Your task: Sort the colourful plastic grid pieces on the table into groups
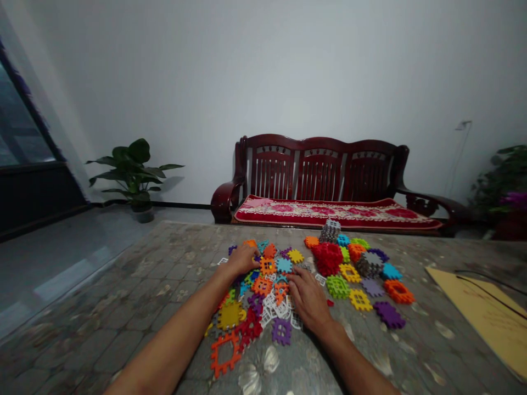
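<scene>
In the head view, the left hand (244,260), left of the lower centre, is partly curled, fingertips down among a heap of multicoloured notched plastic tiles (262,292); whether it grips one cannot be told. The right hand (308,293), right of the lower centre, is half open, fingers bent at the heap's right edge; its hold, too, is unclear. Between them lie a square orange window-holed tile (263,265) and a light-blue square tile (284,265). Clustered red plastic tiles (328,259) sit farther right on a grey floral tablecloth (135,329).

Liv. rm w/ settee (325,142), plant (135,176)
</scene>
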Demonstrator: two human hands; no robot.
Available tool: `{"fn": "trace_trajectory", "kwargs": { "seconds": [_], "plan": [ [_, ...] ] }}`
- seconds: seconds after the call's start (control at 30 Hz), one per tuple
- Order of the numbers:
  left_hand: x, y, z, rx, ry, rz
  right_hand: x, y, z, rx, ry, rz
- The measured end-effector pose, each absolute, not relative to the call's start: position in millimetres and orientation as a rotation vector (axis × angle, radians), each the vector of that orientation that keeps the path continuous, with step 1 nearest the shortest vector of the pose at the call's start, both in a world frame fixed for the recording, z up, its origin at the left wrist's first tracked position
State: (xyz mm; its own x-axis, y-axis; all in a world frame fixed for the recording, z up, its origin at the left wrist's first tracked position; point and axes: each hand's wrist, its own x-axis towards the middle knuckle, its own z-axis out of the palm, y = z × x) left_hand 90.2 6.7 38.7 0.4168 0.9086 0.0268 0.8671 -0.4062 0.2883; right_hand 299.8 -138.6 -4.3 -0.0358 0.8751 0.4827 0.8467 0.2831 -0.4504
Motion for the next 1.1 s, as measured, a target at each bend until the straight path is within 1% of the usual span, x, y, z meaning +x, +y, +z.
{"fn": "trace_trajectory", "kwargs": {
  "seconds": [0.17,0.37,0.53,0.63,0.7,0.87,0.93,1.0,1.1],
  "plan": [
    [91.4,15.4,36.8,2.386,1.622,0.263,298.2,-139.9,0.0,-1.561,-1.869,0.052],
    [93.3,14.6,28.5,2.285,1.678,0.348,297.6,-139.9,1.7,-1.582,-1.889,0.064],
    [92.8,8.5,29.5,2.155,1.669,0.705,297.2,-139.7,2.1,-1.591,-1.871,0.085],
    [95.5,-2.4,34.5,2.202,1.577,0.923,297.7,-138.9,0.4,-1.581,-1.862,0.098],
    [98.6,-12.4,36.5,2.241,1.475,1.005,298.3,-138.1,-1.3,-1.561,-1.856,0.104],
    [100.5,-33.0,31.5,2.36,1.044,0.845,299.5,-136.7,-5.5,-1.53,-1.83,0.1],
    [95.7,-34.1,28.2,2.342,0.944,0.795,299.7,-136.4,-6.8,-1.525,-1.824,0.092],
    [87.6,-29.2,26.6,2.29,0.968,0.782,300.0,-136.0,-8.1,-1.514,-1.818,0.083],
    [69.3,-12.0,27.3,2.205,1.264,0.86,300.6,-134.9,-10.0,-1.499,-1.808,0.076]
  ]
}}
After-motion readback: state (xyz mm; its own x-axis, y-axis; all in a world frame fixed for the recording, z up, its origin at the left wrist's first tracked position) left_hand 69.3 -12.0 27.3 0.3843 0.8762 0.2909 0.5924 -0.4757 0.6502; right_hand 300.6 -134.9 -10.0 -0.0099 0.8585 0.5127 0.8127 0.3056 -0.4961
